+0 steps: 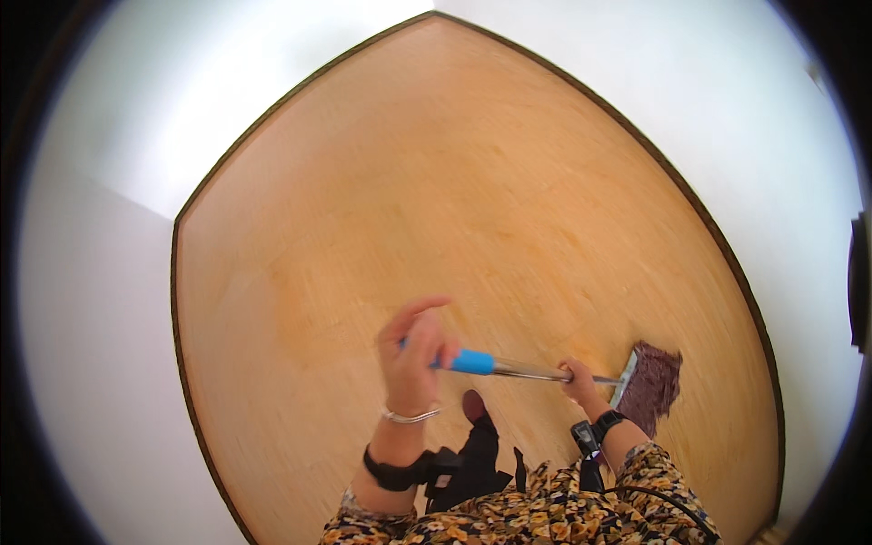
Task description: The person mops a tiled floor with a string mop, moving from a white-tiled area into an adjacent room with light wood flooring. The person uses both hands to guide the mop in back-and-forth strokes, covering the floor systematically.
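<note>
A mop with a metal pole [531,370] and a blue grip [472,362] lies across the view from centre to right. Around the blue end of the pole is my left hand [419,340], its index finger raised and slightly blurred. Lower on the pole, nearer the mop head, my right hand [578,381] is closed around the metal. The dark purplish-brown mop head [650,381] rests on the wood-look floor [409,204] to the right of my right hand, fixed to a pale flat bar [625,379].
White walls [736,122] meet the floor along a dark skirting strip [616,114] on the left, far and right sides, with a far corner at the top. My shoe [473,405] stands between my arms. A dark object [858,283] shows at the right rim.
</note>
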The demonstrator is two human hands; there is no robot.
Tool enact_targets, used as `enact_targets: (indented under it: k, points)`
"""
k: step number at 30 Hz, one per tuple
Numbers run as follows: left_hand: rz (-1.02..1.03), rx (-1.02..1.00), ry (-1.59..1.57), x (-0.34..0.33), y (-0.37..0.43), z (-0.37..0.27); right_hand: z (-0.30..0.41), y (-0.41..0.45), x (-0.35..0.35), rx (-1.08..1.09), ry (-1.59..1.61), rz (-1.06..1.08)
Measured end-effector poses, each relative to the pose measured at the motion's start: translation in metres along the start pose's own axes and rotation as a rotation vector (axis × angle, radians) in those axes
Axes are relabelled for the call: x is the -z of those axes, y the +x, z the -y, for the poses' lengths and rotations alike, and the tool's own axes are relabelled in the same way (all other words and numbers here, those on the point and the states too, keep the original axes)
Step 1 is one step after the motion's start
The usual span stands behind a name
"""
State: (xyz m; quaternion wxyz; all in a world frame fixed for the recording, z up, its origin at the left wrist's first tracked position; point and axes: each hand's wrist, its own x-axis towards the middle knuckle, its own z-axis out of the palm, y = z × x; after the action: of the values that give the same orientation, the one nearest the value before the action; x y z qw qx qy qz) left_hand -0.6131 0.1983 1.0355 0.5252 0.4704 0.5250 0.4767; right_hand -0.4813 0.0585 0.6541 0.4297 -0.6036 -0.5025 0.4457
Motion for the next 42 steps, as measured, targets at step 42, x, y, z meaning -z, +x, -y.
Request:
enact_targets:
  k: [42]
  points:
    - [0.317,-0.034,0.468,-0.019,0.09,0.068,-0.009,-0.009,0.012,-0.378,0.097,0.337]
